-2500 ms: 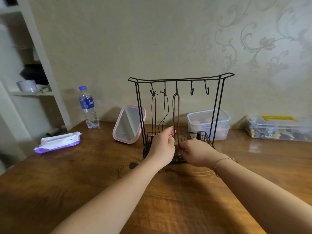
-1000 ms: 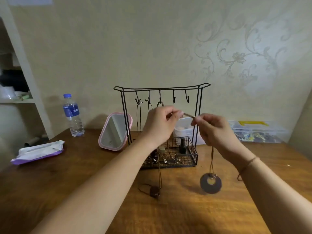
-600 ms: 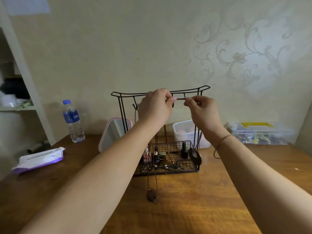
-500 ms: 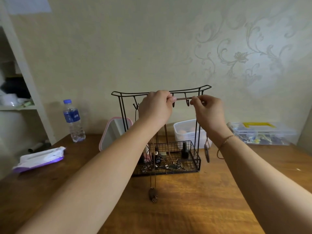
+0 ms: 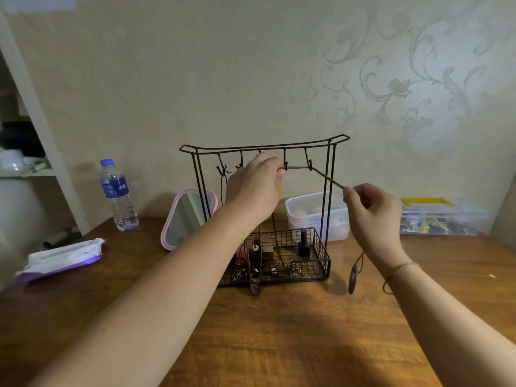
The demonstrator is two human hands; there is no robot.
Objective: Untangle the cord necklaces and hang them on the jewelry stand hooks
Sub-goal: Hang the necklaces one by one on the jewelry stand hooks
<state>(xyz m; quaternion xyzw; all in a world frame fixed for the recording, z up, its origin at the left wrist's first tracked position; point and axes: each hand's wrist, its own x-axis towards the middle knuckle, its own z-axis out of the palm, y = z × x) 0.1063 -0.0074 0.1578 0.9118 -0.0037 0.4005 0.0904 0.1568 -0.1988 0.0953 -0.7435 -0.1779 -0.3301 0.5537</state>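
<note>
The only print in sight sits on the blue label of the water bottle [image 5: 118, 194] at the left of the table, a few pale characters on blue, too small and blurred to read. No brand, number or sign elsewhere comes through legibly.

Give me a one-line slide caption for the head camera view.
Both hands stretch a brown cord necklace across the last hook of the wire jewelry stand.
</note>
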